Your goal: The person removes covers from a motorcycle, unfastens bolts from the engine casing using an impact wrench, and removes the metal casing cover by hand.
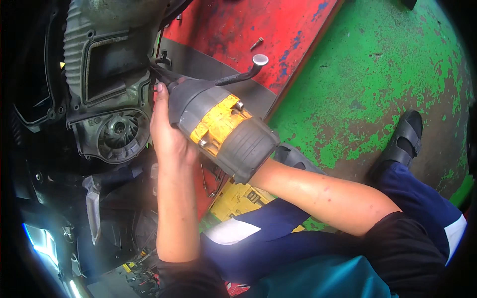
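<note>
A cordless impact wrench [221,124], black with a yellow band, slants across the middle of the view. Its nose meets the edge of a grey metal engine casing [79,74]; the exact point of contact is hidden. My left hand [169,129] is closed at the tool's front underside, thumb up beside the nose, other fingers hidden. My right forearm runs behind the tool's rear end, where my right hand grips it; those fingers are out of sight. Below the casing's square opening sits a finned round pulley [119,128]. A dark lever with a round metal end [260,60] sticks out past the tool.
A worn red platform [228,25] lies beyond, with a loose bolt [257,43] on it. Right of it spreads a chipped green floor [367,64]. A yellow case [236,198] sits below the tool. Small tools [141,275] lie scattered at lower left. My sandalled foot [407,136] rests on the floor.
</note>
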Demonstrator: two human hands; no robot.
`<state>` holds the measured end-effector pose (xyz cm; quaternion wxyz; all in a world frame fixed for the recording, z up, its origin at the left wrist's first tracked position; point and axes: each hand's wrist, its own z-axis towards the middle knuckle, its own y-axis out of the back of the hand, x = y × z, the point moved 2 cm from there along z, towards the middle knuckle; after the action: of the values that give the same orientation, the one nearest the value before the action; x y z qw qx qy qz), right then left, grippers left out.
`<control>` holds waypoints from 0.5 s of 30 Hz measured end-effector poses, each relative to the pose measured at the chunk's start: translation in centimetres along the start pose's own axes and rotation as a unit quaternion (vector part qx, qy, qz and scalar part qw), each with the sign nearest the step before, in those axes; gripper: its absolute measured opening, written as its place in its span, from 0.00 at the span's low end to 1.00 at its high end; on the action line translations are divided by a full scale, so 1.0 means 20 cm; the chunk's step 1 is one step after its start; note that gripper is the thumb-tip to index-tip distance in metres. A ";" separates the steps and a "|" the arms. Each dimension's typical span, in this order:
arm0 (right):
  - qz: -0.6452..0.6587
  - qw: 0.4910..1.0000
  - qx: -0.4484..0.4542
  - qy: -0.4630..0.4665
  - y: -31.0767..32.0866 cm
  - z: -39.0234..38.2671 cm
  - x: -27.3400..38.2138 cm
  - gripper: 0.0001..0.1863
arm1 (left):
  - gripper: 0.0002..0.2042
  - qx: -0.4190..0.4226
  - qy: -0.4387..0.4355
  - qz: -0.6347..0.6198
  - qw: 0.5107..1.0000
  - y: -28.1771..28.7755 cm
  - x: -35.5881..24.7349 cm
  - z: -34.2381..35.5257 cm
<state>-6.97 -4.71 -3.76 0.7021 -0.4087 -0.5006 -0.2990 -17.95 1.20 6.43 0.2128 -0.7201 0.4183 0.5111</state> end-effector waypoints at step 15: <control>-0.067 0.996 -0.052 0.024 0.02 -0.01 -0.09 0.30 | 0.23 0.021 -0.024 0.006 0.999 -0.04 0.05 -0.02</control>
<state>-7.18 -4.70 -5.54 0.6702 -0.4026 -0.4934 -0.3812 -16.95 0.97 5.60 0.2350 -0.7008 0.4279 0.5201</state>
